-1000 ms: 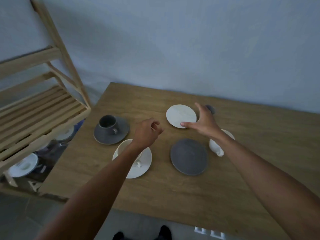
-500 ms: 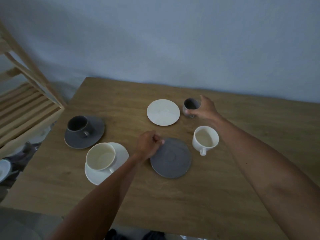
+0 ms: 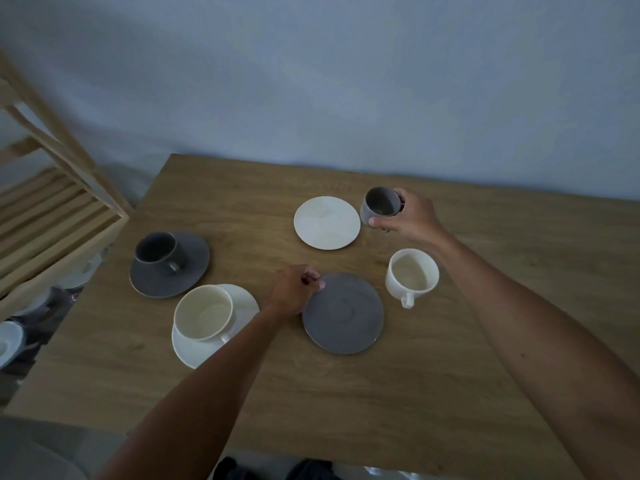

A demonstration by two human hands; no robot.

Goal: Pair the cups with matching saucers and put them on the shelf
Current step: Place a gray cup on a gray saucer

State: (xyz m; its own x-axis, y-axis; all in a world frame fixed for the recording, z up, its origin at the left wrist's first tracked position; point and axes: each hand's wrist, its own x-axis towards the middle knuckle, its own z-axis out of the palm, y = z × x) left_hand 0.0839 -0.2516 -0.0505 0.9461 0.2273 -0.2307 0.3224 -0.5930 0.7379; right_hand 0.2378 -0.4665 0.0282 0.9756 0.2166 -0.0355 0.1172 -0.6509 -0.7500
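Observation:
My right hand (image 3: 407, 218) grips a small grey cup (image 3: 379, 206), tilted and lifted just off the table's far side. My left hand (image 3: 294, 289) pinches the left rim of an empty grey saucer (image 3: 346, 315) at the table's middle. An empty white saucer (image 3: 327, 222) lies left of the held cup. A loose white cup (image 3: 411, 276) stands right of the grey saucer. On the left, a grey cup (image 3: 157, 251) sits on a grey saucer (image 3: 194, 268), and a white cup (image 3: 204, 311) sits on a white saucer (image 3: 192, 349).
The wooden table (image 3: 485, 393) ends at a blue-grey wall behind. A slatted wooden shelf (image 3: 48, 216) stands at the left edge. Below it, white crockery (image 3: 8, 341) is dimly visible on a lower level.
My right hand has closed on the small grey cup and raised and tilted it. My left hand has settled on the grey saucer's rim. The view has swung right, away from the shelf.

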